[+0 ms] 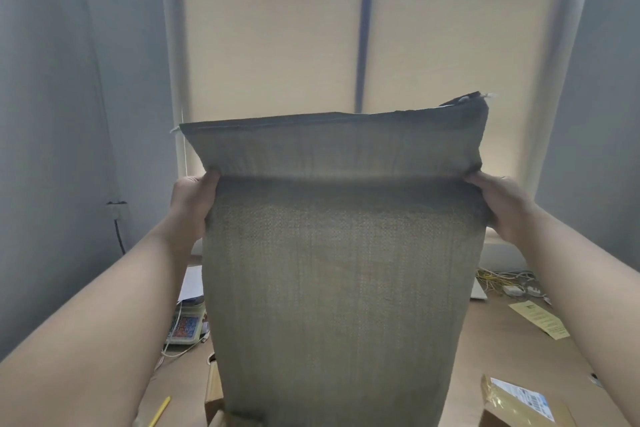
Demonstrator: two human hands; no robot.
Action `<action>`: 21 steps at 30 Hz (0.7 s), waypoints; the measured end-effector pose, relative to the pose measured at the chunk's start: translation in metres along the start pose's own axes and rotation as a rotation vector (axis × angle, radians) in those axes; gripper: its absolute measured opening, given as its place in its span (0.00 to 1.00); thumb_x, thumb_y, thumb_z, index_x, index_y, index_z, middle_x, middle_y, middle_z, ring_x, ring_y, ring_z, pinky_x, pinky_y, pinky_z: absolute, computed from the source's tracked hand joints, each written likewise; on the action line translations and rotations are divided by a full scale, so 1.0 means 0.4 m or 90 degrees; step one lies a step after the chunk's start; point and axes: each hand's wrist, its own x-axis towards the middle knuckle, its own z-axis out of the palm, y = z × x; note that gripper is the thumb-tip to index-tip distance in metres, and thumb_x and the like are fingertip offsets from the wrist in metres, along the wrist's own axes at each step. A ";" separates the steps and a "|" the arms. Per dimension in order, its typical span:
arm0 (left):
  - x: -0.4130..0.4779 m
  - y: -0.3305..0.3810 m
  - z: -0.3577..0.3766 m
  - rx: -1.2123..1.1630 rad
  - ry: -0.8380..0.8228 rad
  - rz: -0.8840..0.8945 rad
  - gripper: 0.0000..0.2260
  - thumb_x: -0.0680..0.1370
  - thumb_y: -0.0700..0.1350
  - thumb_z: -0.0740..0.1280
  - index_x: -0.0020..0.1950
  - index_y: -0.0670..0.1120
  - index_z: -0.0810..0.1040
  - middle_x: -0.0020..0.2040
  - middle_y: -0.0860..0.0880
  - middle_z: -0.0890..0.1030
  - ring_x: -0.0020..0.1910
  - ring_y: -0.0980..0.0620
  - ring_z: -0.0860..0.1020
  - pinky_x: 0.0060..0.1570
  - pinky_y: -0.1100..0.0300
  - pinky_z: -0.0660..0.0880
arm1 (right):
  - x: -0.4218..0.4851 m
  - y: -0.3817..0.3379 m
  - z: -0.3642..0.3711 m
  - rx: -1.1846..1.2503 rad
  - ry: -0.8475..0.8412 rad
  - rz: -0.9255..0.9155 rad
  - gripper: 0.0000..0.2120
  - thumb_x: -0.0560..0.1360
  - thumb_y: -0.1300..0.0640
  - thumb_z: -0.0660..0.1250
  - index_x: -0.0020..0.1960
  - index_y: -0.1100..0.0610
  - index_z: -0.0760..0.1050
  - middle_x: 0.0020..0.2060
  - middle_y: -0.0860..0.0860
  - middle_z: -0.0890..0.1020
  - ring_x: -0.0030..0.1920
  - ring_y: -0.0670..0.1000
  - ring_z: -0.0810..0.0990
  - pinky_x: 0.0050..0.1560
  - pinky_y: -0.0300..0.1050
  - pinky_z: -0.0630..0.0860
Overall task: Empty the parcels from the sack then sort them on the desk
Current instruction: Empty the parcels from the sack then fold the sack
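The woven grey-green sack (343, 288) hangs upright in mid-air at the centre of the view, above the desk (519, 350), and its lower end drops out of sight at the bottom edge. Its stitched seam is at the top, where a band of cloth stands up above a crease running from one hand to the other. The left grip (194, 204), a bare hand, pinches the sack's left edge at that crease, with the fingers curled behind the cloth and the thumb side towards the camera. The right grip (502, 204) holds the right edge at the same height in the same way, closed round a gather of fabric. Both forearms reach up and forward from the lower corners. Just beside the sack's lower left edge a brown cardboard box (213, 392) sits on the desk, partly hidden by the cloth. Well to the right lies a yellowish padded parcel (516, 402) with a white printed label. A yellow pencil (160, 412) lies near the box on the left. Farther back on the left are a weighing scale (185, 324) with coloured keys and a white sheet of paper (192, 282). On the right lie a pale yellow leaflet (540, 317) and a tangle of cables (502, 282). Behind it all, a cream roller blind (277, 45) covers most of the window between grey walls.
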 end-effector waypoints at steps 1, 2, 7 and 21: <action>0.000 -0.001 -0.001 0.003 -0.001 -0.005 0.14 0.71 0.54 0.68 0.45 0.44 0.78 0.44 0.43 0.75 0.43 0.46 0.73 0.42 0.52 0.67 | 0.001 0.003 -0.002 -0.002 0.003 0.005 0.09 0.78 0.52 0.68 0.49 0.57 0.78 0.53 0.56 0.81 0.53 0.58 0.80 0.56 0.55 0.75; -0.001 -0.002 -0.002 0.004 -0.003 -0.005 0.15 0.69 0.55 0.68 0.45 0.44 0.77 0.43 0.43 0.74 0.42 0.47 0.72 0.42 0.52 0.67 | 0.002 0.005 -0.004 -0.003 0.004 0.010 0.09 0.78 0.52 0.68 0.50 0.58 0.79 0.53 0.56 0.82 0.54 0.58 0.80 0.57 0.55 0.76; -0.005 -0.004 0.001 -0.036 -0.008 0.017 0.13 0.74 0.52 0.70 0.40 0.44 0.74 0.37 0.45 0.72 0.35 0.47 0.70 0.33 0.61 0.68 | 0.003 0.018 -0.005 0.014 0.006 0.017 0.16 0.73 0.49 0.69 0.53 0.60 0.80 0.53 0.56 0.82 0.51 0.56 0.80 0.50 0.52 0.76; -0.005 -0.007 -0.020 -0.162 0.065 0.147 0.10 0.70 0.43 0.70 0.27 0.48 0.79 0.57 0.58 0.81 0.55 0.53 0.81 0.47 0.57 0.75 | -0.032 -0.003 -0.013 0.149 0.022 -0.221 0.13 0.76 0.67 0.66 0.35 0.57 0.81 0.62 0.42 0.80 0.58 0.45 0.81 0.47 0.41 0.78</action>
